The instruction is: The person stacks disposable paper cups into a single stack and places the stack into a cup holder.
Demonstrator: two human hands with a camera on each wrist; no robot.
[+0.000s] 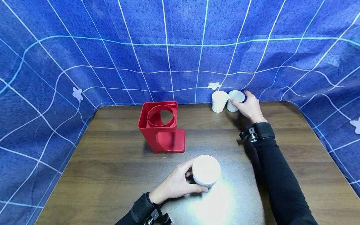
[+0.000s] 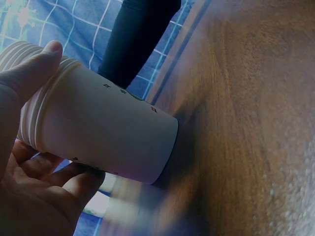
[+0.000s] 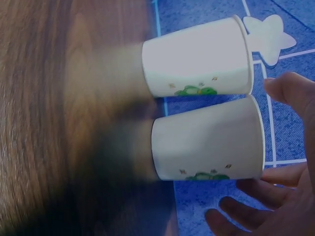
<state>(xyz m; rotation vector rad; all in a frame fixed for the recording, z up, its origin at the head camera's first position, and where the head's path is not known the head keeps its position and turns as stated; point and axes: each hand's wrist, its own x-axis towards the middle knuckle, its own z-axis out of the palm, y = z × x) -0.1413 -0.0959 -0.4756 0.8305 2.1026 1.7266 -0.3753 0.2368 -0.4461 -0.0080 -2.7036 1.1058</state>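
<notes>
My left hand (image 1: 180, 181) grips a stack of white paper cups (image 1: 206, 170) near the front middle of the table. In the left wrist view, several nested rims (image 2: 29, 98) show between thumb and fingers, and the outer cup has small printed marks. At the back edge, my right hand (image 1: 248, 106) is spread loosely about the rim of a single paper cup (image 1: 234, 99). The right wrist view shows this cup (image 3: 206, 142) upright, its green print partly visible, with the thumb just off the rim. A second paper cup (image 1: 219, 101) stands close to its left.
A red plastic stand (image 1: 171, 143) with a round ring on top sits left of centre on the wooden table (image 1: 112, 175). Blue cloth (image 1: 180, 56) with white lines and stars hangs right behind the table's back edge and along its sides.
</notes>
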